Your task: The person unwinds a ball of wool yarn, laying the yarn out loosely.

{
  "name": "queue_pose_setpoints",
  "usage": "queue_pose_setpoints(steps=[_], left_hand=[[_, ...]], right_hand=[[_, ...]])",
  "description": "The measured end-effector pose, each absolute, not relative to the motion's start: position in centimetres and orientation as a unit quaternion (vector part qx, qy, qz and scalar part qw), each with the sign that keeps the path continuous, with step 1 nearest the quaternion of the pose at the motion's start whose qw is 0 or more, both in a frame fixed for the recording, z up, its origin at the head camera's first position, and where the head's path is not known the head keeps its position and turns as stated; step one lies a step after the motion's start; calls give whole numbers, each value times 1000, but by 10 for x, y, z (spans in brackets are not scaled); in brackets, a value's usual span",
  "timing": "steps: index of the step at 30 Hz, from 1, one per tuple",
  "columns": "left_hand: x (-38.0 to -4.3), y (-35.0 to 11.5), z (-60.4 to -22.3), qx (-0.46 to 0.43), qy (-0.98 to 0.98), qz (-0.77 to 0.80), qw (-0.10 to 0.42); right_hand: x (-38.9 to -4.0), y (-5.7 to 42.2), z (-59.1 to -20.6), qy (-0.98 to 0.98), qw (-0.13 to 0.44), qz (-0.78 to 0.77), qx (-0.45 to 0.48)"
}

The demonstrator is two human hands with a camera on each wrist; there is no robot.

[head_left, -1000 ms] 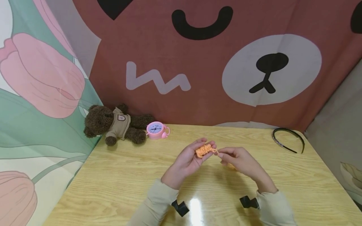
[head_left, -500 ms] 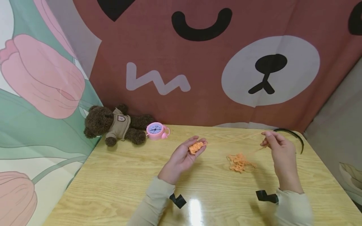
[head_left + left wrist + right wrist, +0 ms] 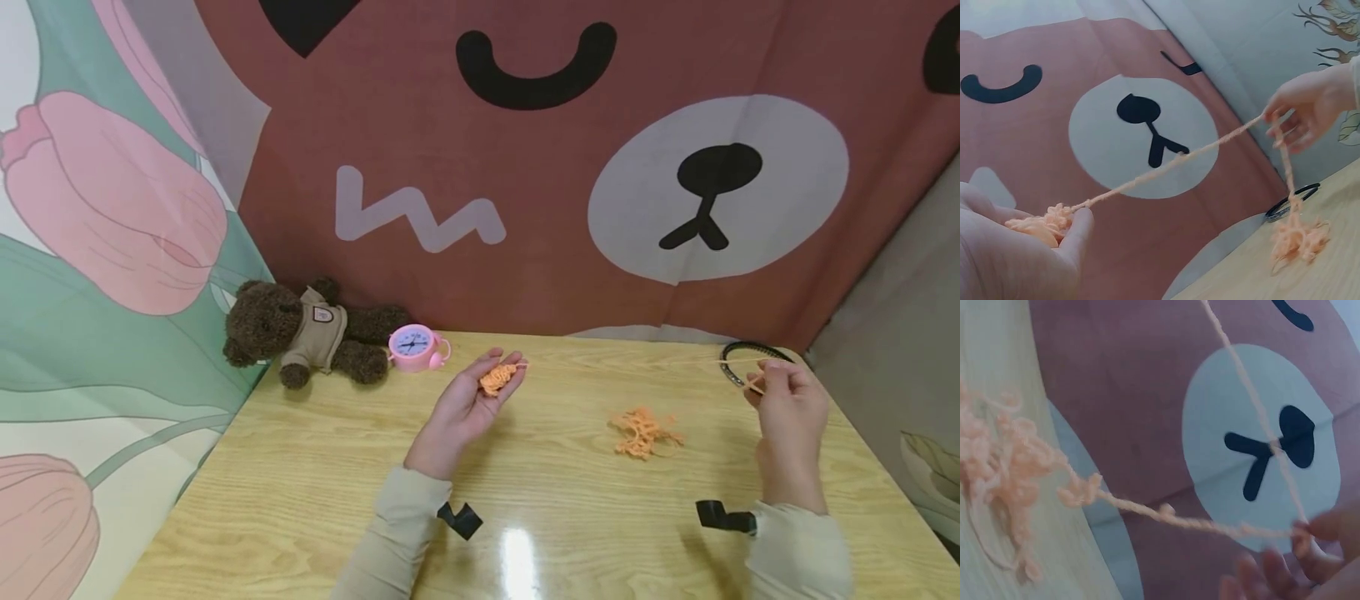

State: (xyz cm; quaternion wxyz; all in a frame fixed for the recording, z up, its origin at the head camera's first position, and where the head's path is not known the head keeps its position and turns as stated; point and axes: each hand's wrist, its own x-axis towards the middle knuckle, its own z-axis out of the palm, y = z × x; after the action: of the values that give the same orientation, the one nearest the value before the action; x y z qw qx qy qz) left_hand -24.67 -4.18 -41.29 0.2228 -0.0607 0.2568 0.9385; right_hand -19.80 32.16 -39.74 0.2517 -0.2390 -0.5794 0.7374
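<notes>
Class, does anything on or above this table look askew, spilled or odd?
The loose orange yarn lies in a tangled heap on the table, unlike the compact bundle in the left hand. The teddy bear at the far left lies down rather than sitting. Nothing looks spilled.

Beige long sleeves (image 3: 397,532), black wrist pieces (image 3: 467,523)

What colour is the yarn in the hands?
The yarn is light orange. It shows best in the head view.
</notes>
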Motion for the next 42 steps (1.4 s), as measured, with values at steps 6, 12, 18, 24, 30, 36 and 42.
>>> queue_pose_setpoints(steps=[6,12,18,24,30,36,42], left_hand=[[-242,-34,-413,-46,263,931,247],[-239,-27,-413,-55,263,930,250],[-234,-21,-411,-49,274,924,261],[-229,-14,-411,-32,266,919,289],[-226,-13,-409,14,262,913,313],[-228,-12,-410,37,304,904,299],[-230,-12,-414,-5,318,907,275]], right_hand=[[-202,305,-409,-767,134,613,-134],[-207,285,-415,-868,60,487,-73],[-209,274,-416,-899,-6,437,-22],[-206,244,-419,-880,-47,466,82],[-205,218,-421,-847,-117,484,188],[-204,218,-414,-861,-117,475,141],[-201,232,-409,-868,-29,489,77]])
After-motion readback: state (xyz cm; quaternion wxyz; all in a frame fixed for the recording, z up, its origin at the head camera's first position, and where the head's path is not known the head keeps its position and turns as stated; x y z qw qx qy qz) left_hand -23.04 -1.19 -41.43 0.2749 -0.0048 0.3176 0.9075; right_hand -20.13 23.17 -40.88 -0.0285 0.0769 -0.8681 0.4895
